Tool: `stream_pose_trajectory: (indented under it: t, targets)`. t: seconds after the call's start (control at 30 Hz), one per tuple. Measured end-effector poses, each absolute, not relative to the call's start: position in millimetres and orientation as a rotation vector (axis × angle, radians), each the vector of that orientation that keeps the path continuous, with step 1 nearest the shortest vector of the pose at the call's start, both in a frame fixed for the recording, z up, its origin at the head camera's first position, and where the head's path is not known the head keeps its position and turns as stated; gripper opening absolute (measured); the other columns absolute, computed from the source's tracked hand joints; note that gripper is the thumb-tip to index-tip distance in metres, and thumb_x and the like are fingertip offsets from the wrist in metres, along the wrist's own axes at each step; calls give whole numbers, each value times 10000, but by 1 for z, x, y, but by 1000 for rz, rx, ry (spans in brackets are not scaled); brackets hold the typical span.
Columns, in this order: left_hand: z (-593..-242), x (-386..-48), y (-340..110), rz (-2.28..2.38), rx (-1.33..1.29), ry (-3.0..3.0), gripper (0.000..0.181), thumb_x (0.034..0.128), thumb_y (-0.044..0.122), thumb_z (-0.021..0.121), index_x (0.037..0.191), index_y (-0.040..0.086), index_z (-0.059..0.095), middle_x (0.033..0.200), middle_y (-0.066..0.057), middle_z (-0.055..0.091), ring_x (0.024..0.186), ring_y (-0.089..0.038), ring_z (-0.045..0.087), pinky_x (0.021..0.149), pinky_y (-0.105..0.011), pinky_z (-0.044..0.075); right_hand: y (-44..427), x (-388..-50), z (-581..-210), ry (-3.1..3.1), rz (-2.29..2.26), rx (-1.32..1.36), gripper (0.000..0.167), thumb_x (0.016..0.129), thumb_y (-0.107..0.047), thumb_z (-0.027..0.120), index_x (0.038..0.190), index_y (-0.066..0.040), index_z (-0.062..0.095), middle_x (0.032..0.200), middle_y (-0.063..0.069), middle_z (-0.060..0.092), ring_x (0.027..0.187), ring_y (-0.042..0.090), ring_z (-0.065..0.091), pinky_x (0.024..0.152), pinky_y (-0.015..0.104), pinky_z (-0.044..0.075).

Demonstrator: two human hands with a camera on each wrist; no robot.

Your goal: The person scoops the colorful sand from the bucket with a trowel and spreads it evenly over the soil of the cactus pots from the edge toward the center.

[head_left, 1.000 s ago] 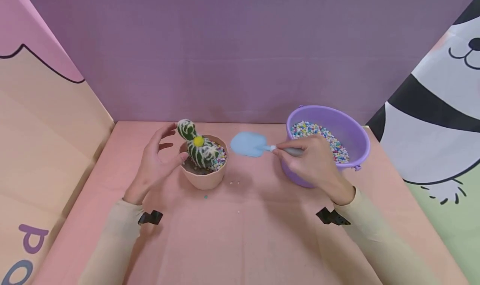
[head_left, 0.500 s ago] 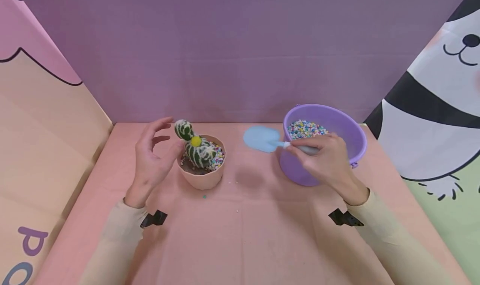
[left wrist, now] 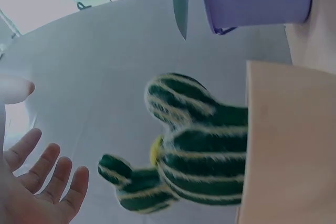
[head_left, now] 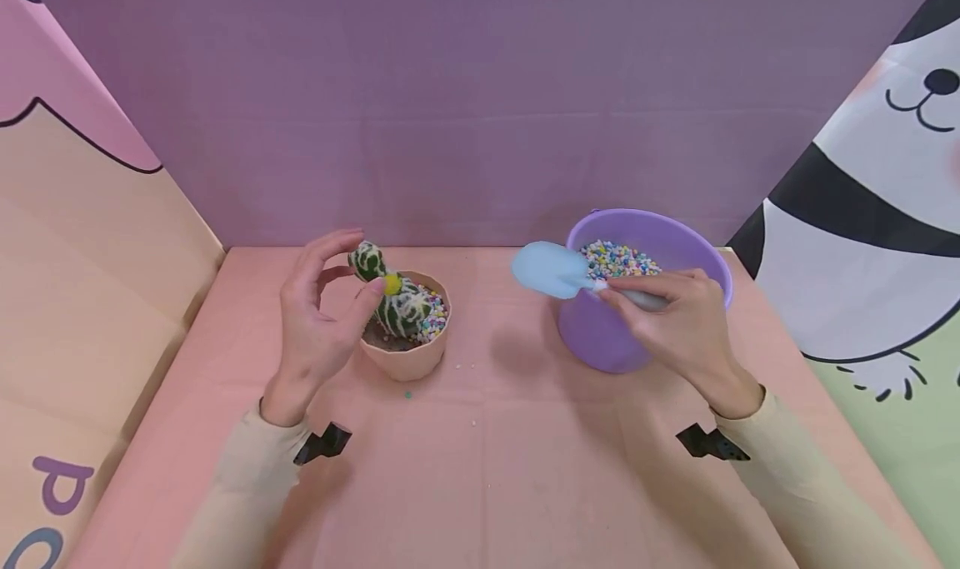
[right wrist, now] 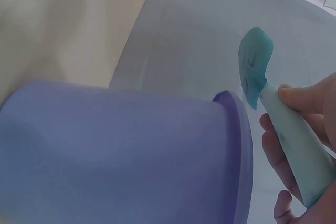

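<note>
My right hand (head_left: pixel 678 327) grips the handle of a light-blue toy trowel (head_left: pixel 551 269) between thumb and fingers. The blade points left beside the bucket's rim, and no beads show on it. In the right wrist view the trowel (right wrist: pixel 294 140) is above the purple bucket's mouth level. My left hand (head_left: pixel 322 315) is spread with nothing in it, beside a striped green plush cactus (head_left: pixel 401 312) with a yellow flower. The left wrist view shows a gap between its fingers and the cactus (left wrist: pixel 205 161). The cactus stands in a peach pot (head_left: pixel 405 362) holding some coloured beads.
A purple bucket (head_left: pixel 600 336) partly filled with small multicoloured beads (head_left: pixel 618 261) stands at the back right. Several stray beads lie on the pink tabletop (head_left: pixel 420 486) near the pot. A purple backdrop (head_left: pixel 465 119) rises behind the table.
My right hand has moved right with the trowel, from near the pot to the bucket's rim. The left hand drew back left, then came in over the pot's left side again.
</note>
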State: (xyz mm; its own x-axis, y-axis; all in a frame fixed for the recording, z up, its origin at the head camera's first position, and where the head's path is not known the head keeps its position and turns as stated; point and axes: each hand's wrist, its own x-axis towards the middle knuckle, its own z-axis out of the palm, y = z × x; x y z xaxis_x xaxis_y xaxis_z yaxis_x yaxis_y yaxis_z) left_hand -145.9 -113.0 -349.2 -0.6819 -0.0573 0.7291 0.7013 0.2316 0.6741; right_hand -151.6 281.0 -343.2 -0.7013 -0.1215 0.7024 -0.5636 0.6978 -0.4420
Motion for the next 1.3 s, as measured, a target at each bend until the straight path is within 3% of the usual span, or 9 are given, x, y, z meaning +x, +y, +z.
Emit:
stream_pose_trajectory:
  t: [0.23, 0.37, 0.47, 0.63, 0.87, 1.07, 1.3]
  targets:
    - [-343, -142, -101, -1505, -650, -1841, 452, 867, 17, 749, 1307, -53, 674, 1353, -221, 661, 1220, -238, 627, 1001, -310, 558, 294, -151, -345, -2225, 852, 472, 158, 742, -85, 942, 884, -124, 885, 776, 75, 813, 770, -280, 536, 791, 175, 325]
    - [-341, -139, -90, -1521, -714, -1857, 457, 869, 47, 758, 1300, -72, 664, 1346, -258, 655, 1240, -222, 619, 1003, -356, 551, 301, -151, -345, -2221, 839, 475, 149, 741, -73, 931, 874, -124, 885, 765, 75, 812, 785, -290, 554, 749, 97, 361]
    - [-341, -138, -79, -1526, -771, -1874, 450, 862, 45, 768, 1290, -58, 677, 1334, -233, 675, 1215, -163, 635, 996, -346, 551, 307, -151, -345, -2192, 825, 482, 140, 732, -83, 933, 858, -119, 884, 723, 79, 798, 789, -275, 554, 696, 63, 370]
    - [-340, -134, -57, -1491, -848, -1906, 424, 862, 98, 792, 1262, -15, 709, 1300, -157, 716, 1168, -193, 665, 969, -291, 541, 314, -150, -344, -2203, 799, 441, 122, 741, -97, 927, 854, -105, 882, 690, 93, 782, 843, -219, 505, 707, 74, 353]
    - [-347, -128, -27, -1501, -945, -2009, 414, 887, 142, 809, 1285, 80, 711, 1332, -67, 708, 1256, -198, 656, 994, -348, 554, 323, -147, -341, -2262, 756, 398, 115, 776, -125, 914, 887, -123, 886, 718, 60, 796, 618, -238, 482, 540, 80, 318]
    - [-359, -129, -2, -1506, -1018, -2084, 404, 905, 175, 802, 1288, 93, 706, 1347, -44, 704, 1271, -173, 649, 992, -344, 566, 334, -148, -341, -2283, 735, 341, 112, 782, -140, 915, 890, -134, 887, 709, 97, 784, 644, -257, 485, 508, 83, 309]
    - [-374, -136, 18, -1403, -1040, -2229, 412, 926, 242, 803, 1309, 130, 701, 1357, -16, 698, 1272, -130, 624, 1003, -306, 557, 349, -150, -346, -2269, 713, 327, 138, 765, -133, 919, 893, -96, 882, 642, 89, 760, 522, -211, 423, 456, 124, 243]
